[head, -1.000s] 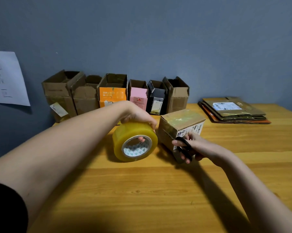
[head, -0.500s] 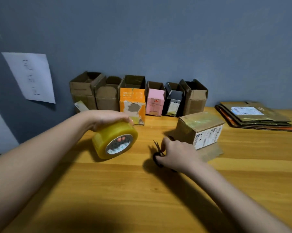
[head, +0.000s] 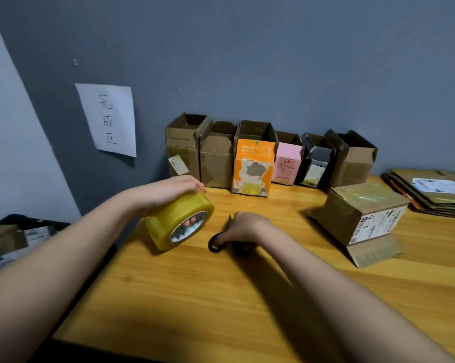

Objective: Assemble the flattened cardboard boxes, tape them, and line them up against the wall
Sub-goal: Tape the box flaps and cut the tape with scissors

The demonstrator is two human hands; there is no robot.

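Observation:
My left hand (head: 166, 192) grips a big yellow tape roll (head: 178, 222) from above, fingers through its core, near the table's left edge. My right hand (head: 243, 226) rests on the wooden table (head: 221, 297) holding black scissors (head: 217, 243); one handle loop shows, the blades are mostly hidden. A brown box (head: 360, 213) with a taped top and a white label lies on the table to the right, one flap splayed out below it, apart from both hands. Several assembled boxes (head: 252, 158) stand in a row against the wall.
A stack of flattened cardboard (head: 430, 192) lies at the far right. A paper sign (head: 108, 119) with handwriting hangs on the grey wall. Off the table's left edge sits a dark pile of cardboard (head: 9, 239).
Both hands have drawn away from the taped box toward the left; the tape roll moved left with my left hand, and the scissors came down to the table with my right hand.

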